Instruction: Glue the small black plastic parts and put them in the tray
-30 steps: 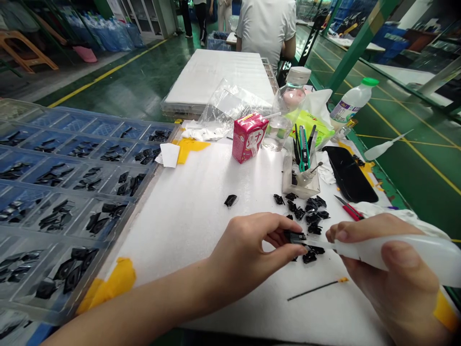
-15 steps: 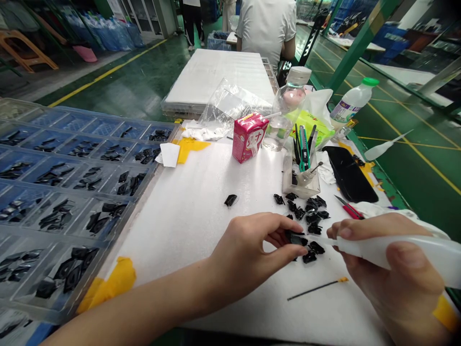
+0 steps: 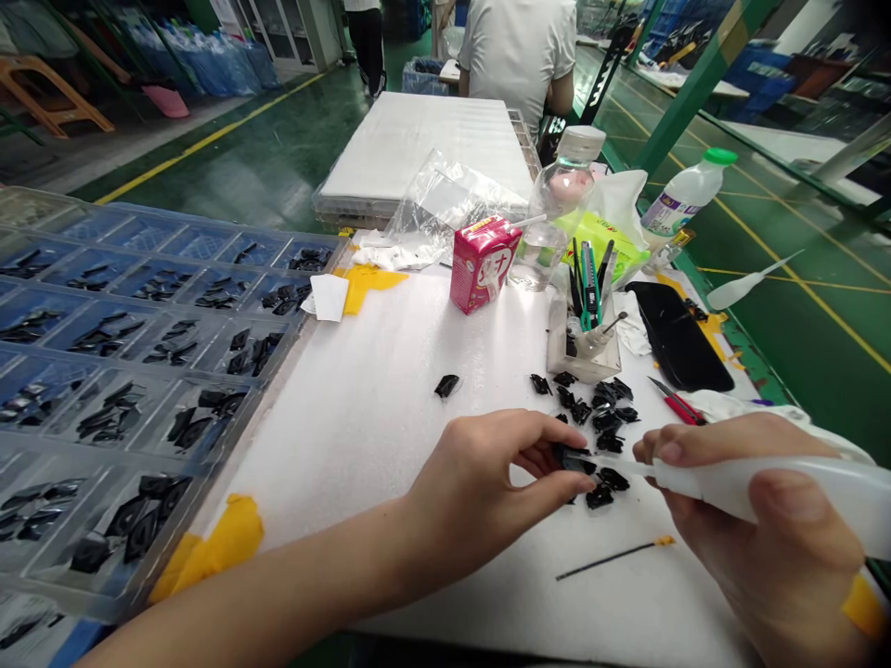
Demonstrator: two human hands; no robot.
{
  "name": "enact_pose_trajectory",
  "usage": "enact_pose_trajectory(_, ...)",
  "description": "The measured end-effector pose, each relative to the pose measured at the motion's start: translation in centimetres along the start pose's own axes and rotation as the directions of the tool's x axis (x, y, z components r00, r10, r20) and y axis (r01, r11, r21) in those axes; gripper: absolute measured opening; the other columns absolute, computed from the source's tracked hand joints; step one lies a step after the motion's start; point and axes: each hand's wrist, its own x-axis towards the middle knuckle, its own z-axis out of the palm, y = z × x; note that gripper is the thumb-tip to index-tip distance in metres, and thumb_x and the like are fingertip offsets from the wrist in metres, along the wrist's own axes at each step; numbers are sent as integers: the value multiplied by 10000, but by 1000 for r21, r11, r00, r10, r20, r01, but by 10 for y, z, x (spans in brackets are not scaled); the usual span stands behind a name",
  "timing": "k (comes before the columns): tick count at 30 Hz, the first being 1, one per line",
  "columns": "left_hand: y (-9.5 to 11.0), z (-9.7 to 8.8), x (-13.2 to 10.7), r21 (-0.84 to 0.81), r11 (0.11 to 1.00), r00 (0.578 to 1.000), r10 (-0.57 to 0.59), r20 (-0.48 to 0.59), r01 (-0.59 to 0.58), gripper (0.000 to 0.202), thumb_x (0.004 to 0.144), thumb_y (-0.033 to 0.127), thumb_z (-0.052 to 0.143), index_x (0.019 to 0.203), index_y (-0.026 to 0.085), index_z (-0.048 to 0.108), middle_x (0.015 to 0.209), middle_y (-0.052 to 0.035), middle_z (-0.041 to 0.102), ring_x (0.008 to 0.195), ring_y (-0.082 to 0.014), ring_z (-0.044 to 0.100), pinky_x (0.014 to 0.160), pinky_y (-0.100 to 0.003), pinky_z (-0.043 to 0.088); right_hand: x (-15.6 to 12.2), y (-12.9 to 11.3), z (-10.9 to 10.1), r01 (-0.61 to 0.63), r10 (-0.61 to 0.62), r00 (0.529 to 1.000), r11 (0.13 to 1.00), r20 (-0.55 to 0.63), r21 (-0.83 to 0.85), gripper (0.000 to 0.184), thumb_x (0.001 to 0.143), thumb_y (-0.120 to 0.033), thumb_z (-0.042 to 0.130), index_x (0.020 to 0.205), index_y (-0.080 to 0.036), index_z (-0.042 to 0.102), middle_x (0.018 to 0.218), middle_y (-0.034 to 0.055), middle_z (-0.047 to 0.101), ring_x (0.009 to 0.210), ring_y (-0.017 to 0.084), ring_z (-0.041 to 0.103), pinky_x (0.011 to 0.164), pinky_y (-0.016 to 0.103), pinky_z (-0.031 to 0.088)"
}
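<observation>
My left hand [image 3: 487,487] pinches a small black plastic part [image 3: 572,458] between thumb and fingers, low over the white foam mat [image 3: 376,417]. My right hand [image 3: 758,529] is wrapped round a white squeeze bottle [image 3: 772,492] whose thin nozzle points left and touches the held part. A heap of several similar black parts [image 3: 599,417] lies just behind my fingers. One single black part [image 3: 446,385] lies apart to the left. A thin black rod with an orange tip [image 3: 613,557] rests on the mat below my hands.
A clear compartment tray [image 3: 125,371] with black parts fills the left. Behind stand a pink drink carton [image 3: 482,263], a water bottle [image 3: 557,213], a tool holder [image 3: 588,325], a black phone [image 3: 675,339] and red-handled cutters [image 3: 674,401]. A person in a white shirt [image 3: 515,46] sits beyond.
The bottle's nozzle has shifted slightly up against the held part; both hands stay almost in place. The view has barely moved.
</observation>
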Motion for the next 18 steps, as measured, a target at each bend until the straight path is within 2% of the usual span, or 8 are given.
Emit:
enact_pose_trajectory(6,-1,1,-2,-6,1000,1000,-7,3,7,213,757,155,788,955,105,728,752,-37,735,628,-118,685,655,-198,611,-2,1,-3,29,-31,999,998,-44,-52,210,878,-432,574,844,-313,743,698,-1,695,389,136,525,312,303,361)
enact_pose_trajectory(9,-1,0,-1,1,1000,1000,-7,-3,7,211,758,162,788,954,111,728,737,-30,727,630,-119,682,652,-202,611,0,2,-4,48,-53,997,996,-65,-70,216,877,-424,575,817,-296,737,703,3,695,444,152,569,323,297,363)
enact_pose_trajectory(12,-1,-1,1,-2,1000,1000,7,-1,-7,212,755,157,790,944,86,730,739,-44,728,627,-115,676,651,-188,602,3,1,-3,86,-90,994,994,-57,-70,230,863,-437,596,794,-268,736,690,0,689,525,154,612,358,280,403)
enact_pose_trajectory(18,-1,0,1,-12,1000,1000,9,7,-9,229,755,145,788,954,49,732,735,-64,727,624,-116,674,649,-176,590,3,1,-3,90,-96,993,991,-63,-100,223,862,-412,609,774,-247,730,681,2,686,517,138,604,355,281,410)
